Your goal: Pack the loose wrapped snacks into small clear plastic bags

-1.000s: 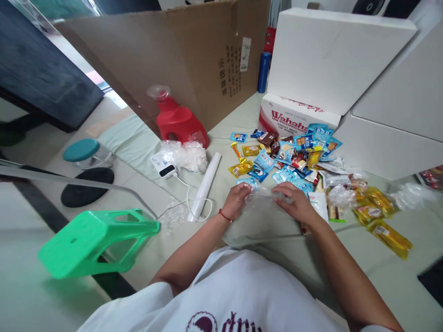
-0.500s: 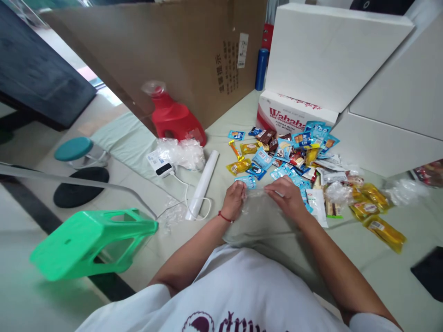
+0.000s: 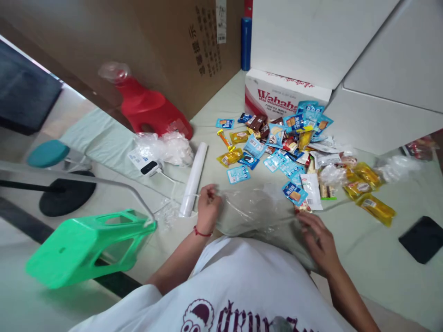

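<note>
A clear plastic bag [image 3: 247, 207] lies spread out in front of my shirt, between my two hands. My left hand [image 3: 208, 207], with a red string on the wrist, has its fingers curled in at the bag's left edge; its exact hold is partly hidden. My right hand [image 3: 320, 242] is open at the bag's right side, its fingers stretched out and slightly blurred. Just beyond its fingertips lie a blue snack packet [image 3: 294, 192] and a white packet [image 3: 311, 190]. A pile of small wrapped snacks [image 3: 277, 133] spreads farther back.
A white Wahaha carton [image 3: 284, 94] stands behind the snacks. To the left are a red jug [image 3: 152, 108], a white roll [image 3: 194, 180], a small device with a cable [image 3: 149, 168] and a green stool [image 3: 83, 244]. Yellow packets [image 3: 375, 207] and a black item [image 3: 422, 240] lie right.
My hands have moved apart, and the bag between them is spread wider. My right hand has opened its pinch. A blue packet now shows near it. The view has shifted.
</note>
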A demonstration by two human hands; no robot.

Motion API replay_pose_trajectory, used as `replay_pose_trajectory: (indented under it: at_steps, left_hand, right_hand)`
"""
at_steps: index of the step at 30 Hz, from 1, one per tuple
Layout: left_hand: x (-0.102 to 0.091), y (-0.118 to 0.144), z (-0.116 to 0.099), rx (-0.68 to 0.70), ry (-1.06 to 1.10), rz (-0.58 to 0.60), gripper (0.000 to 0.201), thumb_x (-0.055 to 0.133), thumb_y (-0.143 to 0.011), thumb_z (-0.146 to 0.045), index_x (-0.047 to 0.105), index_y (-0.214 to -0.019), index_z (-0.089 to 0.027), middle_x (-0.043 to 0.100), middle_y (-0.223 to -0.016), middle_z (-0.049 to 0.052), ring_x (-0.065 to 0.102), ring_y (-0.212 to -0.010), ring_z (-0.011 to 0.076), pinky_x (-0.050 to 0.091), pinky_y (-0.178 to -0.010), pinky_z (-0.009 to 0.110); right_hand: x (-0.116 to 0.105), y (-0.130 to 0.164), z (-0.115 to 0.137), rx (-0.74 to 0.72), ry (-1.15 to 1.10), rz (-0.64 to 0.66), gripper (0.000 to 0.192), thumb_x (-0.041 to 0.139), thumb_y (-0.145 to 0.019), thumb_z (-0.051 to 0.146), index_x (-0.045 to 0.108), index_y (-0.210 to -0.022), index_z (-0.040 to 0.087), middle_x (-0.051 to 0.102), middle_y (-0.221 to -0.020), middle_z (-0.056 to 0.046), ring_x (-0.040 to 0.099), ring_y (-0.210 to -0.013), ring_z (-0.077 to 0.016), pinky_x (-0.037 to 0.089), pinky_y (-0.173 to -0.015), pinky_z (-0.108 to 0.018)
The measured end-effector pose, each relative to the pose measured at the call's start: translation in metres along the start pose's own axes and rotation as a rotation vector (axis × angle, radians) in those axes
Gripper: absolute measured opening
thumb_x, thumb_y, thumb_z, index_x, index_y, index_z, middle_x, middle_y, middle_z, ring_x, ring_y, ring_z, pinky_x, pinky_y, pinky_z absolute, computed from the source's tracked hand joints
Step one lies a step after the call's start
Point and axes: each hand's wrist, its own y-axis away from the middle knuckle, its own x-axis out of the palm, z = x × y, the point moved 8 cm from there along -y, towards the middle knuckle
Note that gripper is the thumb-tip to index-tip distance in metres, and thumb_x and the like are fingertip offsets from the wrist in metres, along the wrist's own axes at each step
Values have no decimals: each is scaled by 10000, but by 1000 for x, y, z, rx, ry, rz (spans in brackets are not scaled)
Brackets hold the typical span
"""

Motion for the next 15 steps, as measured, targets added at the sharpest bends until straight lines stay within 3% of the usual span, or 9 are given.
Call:
replay_pose_trajectory:
  at_steps: [2,3,5,7,9,11,13,15]
  left_hand:
    - [-12,12,-46,292,-207,-40,553,613,-718,-261,591,-1267,-202,612,-1211,99,579,-1167,286,474,-1018,458]
    - [-8,23,-71,451,-311,-11,614,623,-720,-274,569,-1328,-203,582,-1318,125,506,-1314,336,404,-1118,522]
    - [19,48,-111,711,-496,118,758,675,-738,-344,490,-1459,-199,485,-1507,162,295,-1513,414,212,-1233,618]
    - [56,65,-128,833,-643,253,854,714,-778,-450,422,-1540,-198,410,-1608,180,201,-1563,446,102,-1250,651]
    - [89,63,-124,818,-722,356,732,677,-855,-472,487,-1505,-197,522,-1529,193,375,-1490,420,184,-1229,617]
    - [107,40,-104,646,-718,402,417,580,-939,-384,661,-1296,-185,713,-1233,175,628,-1213,341,392,-1090,505]
    - [108,11,-80,440,-566,404,273,544,-957,-369,740,-1022,-190,747,-907,106,683,-920,257,473,-880,374]
    - [99,-13,-57,210,-264,386,278,604,-910,-429,710,-815,-190,649,-673,29,609,-701,184,440,-704,286]
  right_hand:
    - [7,-15,-10,139,6,1,432,576,-982,414,608,-1382,256,670,-1320,-120,639,-1189,-280,534,-996,-456]
    - [17,-26,-12,182,20,34,514,637,-931,472,605,-1383,231,676,-1307,-133,646,-1163,-293,535,-982,-454]
    - [40,-50,-11,223,59,101,585,725,-831,520,644,-1302,182,704,-1225,-151,658,-1091,-307,533,-938,-438]
    - [59,-73,-8,245,79,122,436,709,-827,475,694,-1130,161,735,-1060,-135,664,-978,-285,521,-877,-393]
    - [66,-90,-9,281,51,89,266,622,-873,411,704,-951,170,723,-862,-94,646,-821,-238,495,-783,-336]
    - [59,-97,-16,318,-26,6,261,560,-894,402,705,-875,187,696,-764,-62,616,-731,-208,465,-722,-305]
    - [44,-91,-31,371,-145,-81,309,561,-889,464,717,-884,196,672,-719,-33,593,-687,-192,446,-675,-290]
    - [33,-75,-52,468,-310,-108,367,606,-853,545,710,-894,196,619,-654,-1,541,-605,-170,419,-597,-275]
